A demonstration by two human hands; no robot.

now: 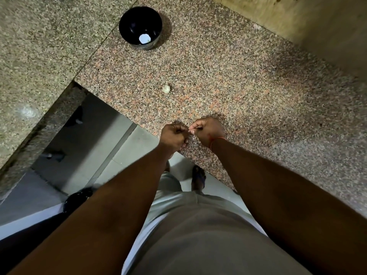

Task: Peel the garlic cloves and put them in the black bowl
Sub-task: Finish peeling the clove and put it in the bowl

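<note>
Speckled granite tabletop point(238, 80), seen from above, with the person standing at its near edge. Black bowl point(140, 27) at the far side, upright, holding one pale peeled clove point(144, 38) at its bottom. Left hand point(173, 136) and right hand point(207, 130) meet knuckle to knuckle over the near edge, fingers curled tight, pinching a small whitish garlic clove point(191, 131) between them; most of it is hidden. A thin red thread point(216, 140) circles the right wrist. One unpeeled clove point(166, 88) lies alone mid-tabletop, well apart from bowl and hands.
</note>
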